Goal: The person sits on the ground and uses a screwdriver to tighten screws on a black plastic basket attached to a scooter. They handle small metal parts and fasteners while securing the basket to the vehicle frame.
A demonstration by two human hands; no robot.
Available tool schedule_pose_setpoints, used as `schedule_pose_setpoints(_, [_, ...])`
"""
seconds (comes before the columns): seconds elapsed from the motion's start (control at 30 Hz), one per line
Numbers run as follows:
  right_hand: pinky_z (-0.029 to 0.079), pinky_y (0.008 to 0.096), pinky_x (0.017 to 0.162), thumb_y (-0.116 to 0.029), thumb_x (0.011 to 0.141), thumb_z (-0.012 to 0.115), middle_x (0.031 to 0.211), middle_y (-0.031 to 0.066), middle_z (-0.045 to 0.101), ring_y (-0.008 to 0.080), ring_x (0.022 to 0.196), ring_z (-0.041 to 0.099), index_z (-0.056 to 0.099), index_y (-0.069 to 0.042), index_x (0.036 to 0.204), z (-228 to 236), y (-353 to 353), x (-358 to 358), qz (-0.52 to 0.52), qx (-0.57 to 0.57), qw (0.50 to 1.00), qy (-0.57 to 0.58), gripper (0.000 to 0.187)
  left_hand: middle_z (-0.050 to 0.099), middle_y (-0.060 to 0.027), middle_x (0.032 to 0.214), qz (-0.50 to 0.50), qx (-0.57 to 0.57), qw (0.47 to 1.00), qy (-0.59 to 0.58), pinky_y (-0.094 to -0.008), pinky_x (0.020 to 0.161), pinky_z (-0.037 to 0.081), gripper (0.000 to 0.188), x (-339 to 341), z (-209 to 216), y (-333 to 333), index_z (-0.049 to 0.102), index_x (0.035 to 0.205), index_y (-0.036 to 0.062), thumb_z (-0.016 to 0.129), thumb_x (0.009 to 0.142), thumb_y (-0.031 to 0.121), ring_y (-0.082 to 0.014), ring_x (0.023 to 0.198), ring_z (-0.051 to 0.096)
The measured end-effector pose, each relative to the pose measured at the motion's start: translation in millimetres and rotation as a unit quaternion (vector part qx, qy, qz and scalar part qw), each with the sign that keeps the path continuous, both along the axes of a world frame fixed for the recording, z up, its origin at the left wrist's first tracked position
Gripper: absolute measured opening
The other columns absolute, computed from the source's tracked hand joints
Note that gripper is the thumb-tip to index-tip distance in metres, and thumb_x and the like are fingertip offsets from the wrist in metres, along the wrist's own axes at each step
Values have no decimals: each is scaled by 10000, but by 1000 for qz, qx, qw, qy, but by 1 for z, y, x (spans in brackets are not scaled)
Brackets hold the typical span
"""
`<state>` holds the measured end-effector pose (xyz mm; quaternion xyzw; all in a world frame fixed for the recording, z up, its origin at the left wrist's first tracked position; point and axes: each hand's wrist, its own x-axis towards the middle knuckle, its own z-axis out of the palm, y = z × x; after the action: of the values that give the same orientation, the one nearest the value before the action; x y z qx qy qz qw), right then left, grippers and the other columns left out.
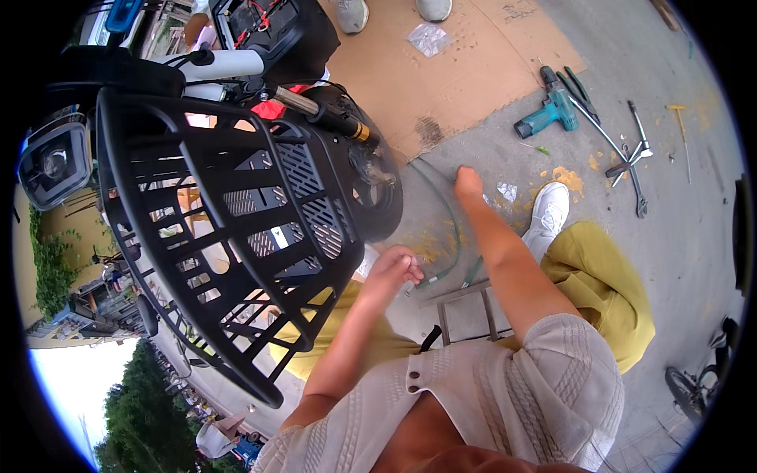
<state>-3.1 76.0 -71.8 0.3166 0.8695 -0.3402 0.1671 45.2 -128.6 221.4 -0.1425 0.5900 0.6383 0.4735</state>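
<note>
From my remote seat I see the left grip near the middle of the frame, fingers curled in and thumb laid against them. A small, translucent piece shows at its fingertips; it is too small for me to name, and I cannot tell whether it is pinched. The right grip, above and to the right, is bunched and pointing away from me, so I cannot tell what, if anything, its fingers close on.

Just beside the right grip, on the grey concrete floor, lies a crinkled clear plastic packet. A thin green hose curves across the floor between the two grips.

Close to the left grip, a large black slatted basket fills the left half of my view, with a black-tyred wheel at its right.

Farther out, at upper right, I have a teal-and-black cordless drill, dark-handled pliers, silver wrenches lying crossed, and a yellow T-handled tool. A tan cardboard sheet spreads across the top centre, with another person's pale shoes at its upper edge.
</note>
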Motion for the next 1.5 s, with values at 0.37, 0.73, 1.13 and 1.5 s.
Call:
schedule_pose_setpoints(0.37, [503,424,678,-19,702,619,809,238,637,376,779,641,608,10,809,132,-5,22,6,-72,972,222,111,590,-119,979,210,161,962,-64,-402,859,510,172,21,-30,-36,530,1059,-4,553,939,117,-301,956,606])
schedule_pose_setpoints(0.73, [507,414,663,-33,760,665,870,196,624,374,783,630,606,5,884,325,-103,129,282,-65,875,389,142,575,-83,926,264,267,918,-124,-381,781,481,139,44,-33,-50,500,974,39,440,966,164,-228,865,579])
schedule_pose_setpoints(1.13, [498,436,689,-45,754,676,889,152,608,378,804,608,645,-30,973,452,-111,176,547,-37,776,313,222,567,-94,928,345,356,860,-124,-342,739,488,116,109,4,-68,519,962,21,455,956,117,-220,851,563])
schedule_pose_setpoints(1.5, [493,354,542,-169,774,563,807,90,640,255,637,626,639,-65,890,679,-178,250,858,-53,506,76,174,537,-84,796,536,195,821,14,-330,615,419,117,106,6,-136,482,913,53,450,960,156,-207,699,501])
